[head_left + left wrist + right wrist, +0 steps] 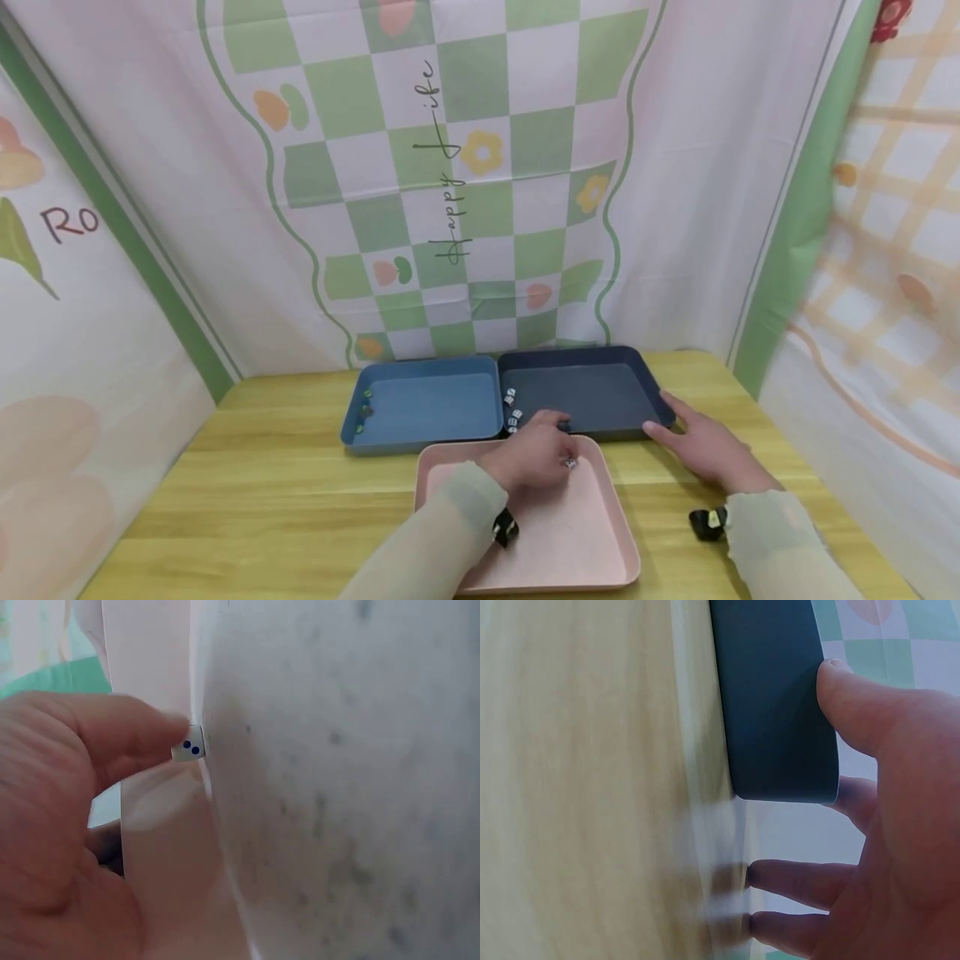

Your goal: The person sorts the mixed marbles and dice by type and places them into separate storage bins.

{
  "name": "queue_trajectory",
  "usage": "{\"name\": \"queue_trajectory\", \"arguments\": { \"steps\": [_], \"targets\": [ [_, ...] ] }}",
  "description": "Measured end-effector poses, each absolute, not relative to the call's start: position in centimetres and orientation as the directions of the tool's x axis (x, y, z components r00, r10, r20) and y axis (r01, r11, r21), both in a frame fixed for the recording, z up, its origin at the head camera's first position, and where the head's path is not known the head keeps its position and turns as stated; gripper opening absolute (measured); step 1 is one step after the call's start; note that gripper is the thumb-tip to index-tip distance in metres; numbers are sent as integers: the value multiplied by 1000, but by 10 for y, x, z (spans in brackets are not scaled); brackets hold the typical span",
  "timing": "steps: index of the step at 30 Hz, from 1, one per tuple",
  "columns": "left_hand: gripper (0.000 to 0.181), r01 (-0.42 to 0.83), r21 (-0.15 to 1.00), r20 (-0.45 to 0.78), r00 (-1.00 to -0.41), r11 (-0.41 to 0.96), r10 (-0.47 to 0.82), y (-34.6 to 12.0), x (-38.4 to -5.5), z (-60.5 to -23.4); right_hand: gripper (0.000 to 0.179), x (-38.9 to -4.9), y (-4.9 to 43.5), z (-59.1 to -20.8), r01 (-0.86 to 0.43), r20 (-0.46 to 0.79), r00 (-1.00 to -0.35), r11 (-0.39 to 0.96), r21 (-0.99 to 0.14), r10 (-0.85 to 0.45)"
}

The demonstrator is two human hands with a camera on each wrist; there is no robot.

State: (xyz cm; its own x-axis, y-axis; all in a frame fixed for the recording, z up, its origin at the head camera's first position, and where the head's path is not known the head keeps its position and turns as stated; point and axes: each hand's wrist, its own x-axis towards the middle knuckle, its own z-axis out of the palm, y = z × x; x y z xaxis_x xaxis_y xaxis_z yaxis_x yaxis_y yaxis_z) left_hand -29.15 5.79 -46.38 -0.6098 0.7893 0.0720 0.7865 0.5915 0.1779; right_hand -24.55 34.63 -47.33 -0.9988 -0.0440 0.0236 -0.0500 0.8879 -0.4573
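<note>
My left hand (534, 457), over the upper part of the pink tray (558, 542), pinches a white die (570, 462) between thumb and fingertips. In the left wrist view this die (191, 746) shows two blue dots and is close to the pink surface. My right hand (708, 450) rests at the front right corner of the dark navy tray (585, 392). Its thumb touches the tray's rim, and the other fingers, fairly straight, spread beside the corner and toward the table. Several white dice (513, 419) lie along the left side inside the navy tray.
A blue tray (427, 408) stands left of the navy one, side by side, with small greenish pieces (367, 411) along its left wall. All three trays are on a wood-grain table (277, 500). Printed curtains (480, 208) rise behind and at both sides.
</note>
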Motion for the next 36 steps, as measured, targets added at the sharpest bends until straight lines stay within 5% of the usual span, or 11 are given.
{"name": "queue_trajectory", "arguments": {
  "steps": [5,11,16,36],
  "targets": [
    [5,775,170,61,-625,609,778,57,-291,-463,91,-245,346,-471,-37,1,-999,890,-454,-41],
    [16,808,144,57,-584,572,810,55,-290,-462,91,-246,346,-471,-35,4,-999,890,-455,-38],
    [1,797,140,42,-598,587,801,55,-288,-460,92,-246,346,-472,-27,-4,-999,892,-452,-32],
    [13,816,137,37,-571,562,820,55,-294,-468,92,-248,348,-473,-25,-7,-999,891,-454,-32]
  ]
}}
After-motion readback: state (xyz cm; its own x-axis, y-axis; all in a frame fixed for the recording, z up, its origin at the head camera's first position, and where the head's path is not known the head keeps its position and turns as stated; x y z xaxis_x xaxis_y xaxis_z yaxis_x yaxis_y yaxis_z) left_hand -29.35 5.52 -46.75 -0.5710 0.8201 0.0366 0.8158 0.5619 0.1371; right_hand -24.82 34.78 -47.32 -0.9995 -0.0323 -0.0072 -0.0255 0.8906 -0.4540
